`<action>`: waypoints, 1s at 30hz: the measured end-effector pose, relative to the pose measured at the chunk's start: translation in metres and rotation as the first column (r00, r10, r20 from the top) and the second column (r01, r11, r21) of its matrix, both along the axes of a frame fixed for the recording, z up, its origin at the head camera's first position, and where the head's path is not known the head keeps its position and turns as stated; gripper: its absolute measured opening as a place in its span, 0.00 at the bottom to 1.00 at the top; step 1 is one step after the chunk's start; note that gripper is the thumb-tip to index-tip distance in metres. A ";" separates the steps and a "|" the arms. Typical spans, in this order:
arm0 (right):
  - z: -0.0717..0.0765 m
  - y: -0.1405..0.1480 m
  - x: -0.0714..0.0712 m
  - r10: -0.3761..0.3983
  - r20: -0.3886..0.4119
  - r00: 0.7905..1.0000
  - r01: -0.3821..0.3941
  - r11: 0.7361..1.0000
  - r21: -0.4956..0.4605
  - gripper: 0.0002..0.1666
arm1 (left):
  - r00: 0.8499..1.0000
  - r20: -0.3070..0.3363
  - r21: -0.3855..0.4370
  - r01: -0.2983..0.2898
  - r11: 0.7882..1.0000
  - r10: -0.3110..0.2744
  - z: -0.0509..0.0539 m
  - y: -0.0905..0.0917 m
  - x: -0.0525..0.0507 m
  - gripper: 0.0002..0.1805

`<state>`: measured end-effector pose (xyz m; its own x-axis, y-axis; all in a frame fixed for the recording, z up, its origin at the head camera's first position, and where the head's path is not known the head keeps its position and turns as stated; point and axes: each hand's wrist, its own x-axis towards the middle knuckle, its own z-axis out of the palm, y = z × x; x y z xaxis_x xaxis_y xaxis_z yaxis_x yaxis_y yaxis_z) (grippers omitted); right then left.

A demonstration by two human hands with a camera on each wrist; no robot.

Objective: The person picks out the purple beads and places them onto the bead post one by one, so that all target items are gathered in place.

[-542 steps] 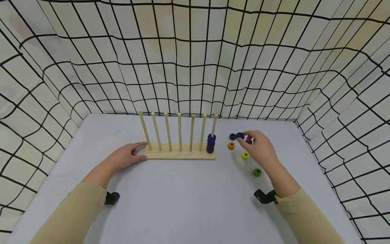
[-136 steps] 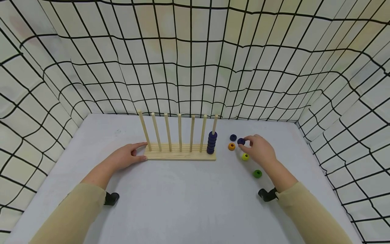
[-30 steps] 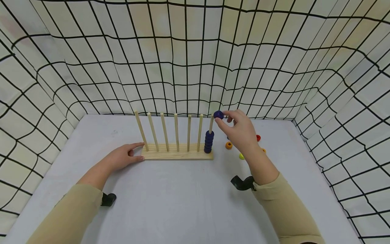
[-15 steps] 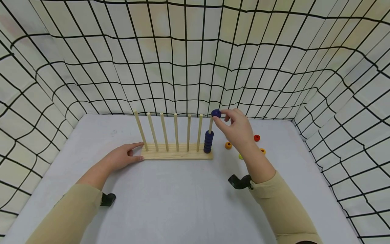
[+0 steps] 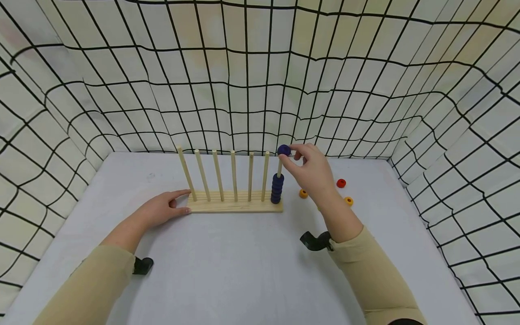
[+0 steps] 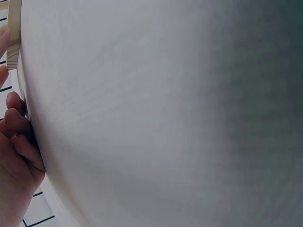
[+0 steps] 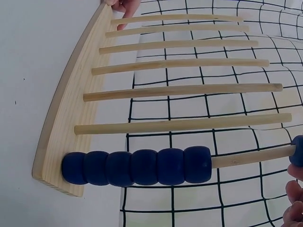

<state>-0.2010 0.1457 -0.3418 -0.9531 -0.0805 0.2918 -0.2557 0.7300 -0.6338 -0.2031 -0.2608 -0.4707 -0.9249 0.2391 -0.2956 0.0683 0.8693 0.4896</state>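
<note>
A wooden peg rack [image 5: 235,207] with a row of upright pegs stands on the white table. My left hand [image 5: 159,210] holds its left end, thumb in front and a finger behind. Dark blue beads are stacked low on the rightmost peg [image 7: 251,157]; the bead stack [image 5: 277,189] leaves the peg's upper part bare. My right hand [image 5: 314,170] pinches another dark blue bead [image 5: 284,150] between thumb and fingers at that peg's top. In the right wrist view this held bead [image 7: 297,152] meets the peg tip; how far it is threaded I cannot tell.
Right of the rack lie an orange bead [image 5: 303,193], a red bead [image 5: 341,183] and a yellow-orange bead [image 5: 348,201]. A yellow bead is mostly hidden by my right forearm. Black netting [image 5: 260,53] over white walls encloses the table [image 5: 227,266] at back and sides.
The blue stack is taller than in the oldest frame. My right hand took a blue bead from the table and, over the last second, brought it left onto the peg's top. The left hand keeps its hold.
</note>
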 end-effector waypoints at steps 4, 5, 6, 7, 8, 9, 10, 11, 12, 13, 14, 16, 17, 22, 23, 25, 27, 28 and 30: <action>0.000 -0.001 0.000 0.004 0.003 1.000 -0.004 1.000 0.005 0.28 | 1.000 0.004 0.002 -0.001 1.000 0.001 0.001 0.000 0.000 0.44; 0.000 -0.002 0.000 0.003 0.003 1.000 -0.003 1.000 0.006 0.28 | 1.000 0.004 0.002 0.000 1.000 0.000 0.001 0.000 0.001 0.44; 0.000 -0.002 0.000 0.003 0.003 1.000 -0.003 1.000 0.006 0.28 | 1.000 0.004 0.003 0.000 1.000 0.000 0.001 0.001 0.001 0.44; 0.000 -0.002 0.000 0.002 0.003 1.000 -0.002 1.000 0.006 0.27 | 1.000 0.004 0.003 0.000 1.000 0.000 0.002 0.001 0.001 0.43; 0.000 -0.002 0.000 0.002 0.002 1.000 -0.002 1.000 0.005 0.27 | 1.000 0.004 0.003 0.000 1.000 0.000 0.002 0.001 0.001 0.43; -0.001 -0.002 0.000 0.001 0.003 1.000 -0.001 1.000 0.005 0.27 | 1.000 0.004 0.003 -0.001 1.000 0.001 0.002 0.001 0.001 0.43; 0.000 -0.002 0.001 0.001 0.003 1.000 -0.001 1.000 0.005 0.27 | 1.000 0.004 0.003 -0.001 1.000 0.001 0.002 0.001 0.001 0.43; 0.000 -0.002 0.001 0.000 0.005 1.000 0.000 1.000 0.006 0.27 | 1.000 0.003 0.004 -0.001 1.000 0.001 0.002 0.001 0.001 0.43; 0.000 -0.002 0.001 -0.002 0.008 1.000 0.002 1.000 0.010 0.27 | 1.000 0.002 0.003 -0.001 1.000 0.001 0.002 0.001 0.001 0.43; 0.000 -0.003 0.001 -0.004 0.011 1.000 0.003 1.000 0.015 0.27 | 1.000 0.002 0.003 0.000 1.000 0.000 0.002 0.001 0.001 0.43; 0.000 -0.003 0.001 -0.006 0.016 1.000 0.005 1.000 0.021 0.27 | 1.000 0.001 0.002 0.000 1.000 0.000 0.003 0.001 0.001 0.43; 0.000 -0.003 0.001 -0.010 0.028 1.000 0.009 0.999 0.033 0.27 | 1.000 0.000 0.002 0.002 1.000 -0.002 0.003 0.001 0.001 0.43; 0.000 -0.003 0.001 -0.014 0.034 0.999 0.012 0.999 0.039 0.28 | 1.000 -0.001 0.002 0.003 1.000 -0.003 0.003 0.001 0.001 0.43; -0.002 -0.004 0.001 -0.023 0.054 0.998 0.020 0.998 0.062 0.28 | 1.000 -0.004 0.002 0.008 1.000 -0.008 0.002 0.001 0.001 0.43; -0.002 -0.004 0.001 -0.024 0.056 0.998 0.020 0.998 0.065 0.28 | 1.000 -0.004 0.003 0.008 1.000 -0.008 0.002 0.001 0.001 0.43; -0.003 -0.004 0.001 -0.026 0.053 0.998 0.022 0.997 0.071 0.28 | 1.000 -0.002 0.003 0.008 1.000 -0.008 0.001 0.000 0.000 0.43; -0.003 -0.004 0.001 -0.026 0.047 0.999 0.023 0.997 0.076 0.27 | 1.000 0.001 0.003 0.007 1.000 -0.007 0.001 0.000 0.000 0.43; -0.003 -0.003 0.001 -0.027 0.044 0.999 0.024 0.997 0.077 0.27 | 1.000 0.003 0.002 0.007 1.000 -0.007 0.001 0.000 0.000 0.44; -0.002 -0.003 0.001 -0.029 0.040 0.999 0.026 0.996 0.081 0.27 | 1.000 0.006 0.001 0.008 1.000 -0.008 0.001 0.000 0.000 0.44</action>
<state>-0.2004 0.1425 -0.3440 -0.9664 -0.0760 0.2456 -0.2098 0.7855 -0.5822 -0.2032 -0.2608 -0.4697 -0.9213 0.2466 -0.3006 0.0721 0.8682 0.4910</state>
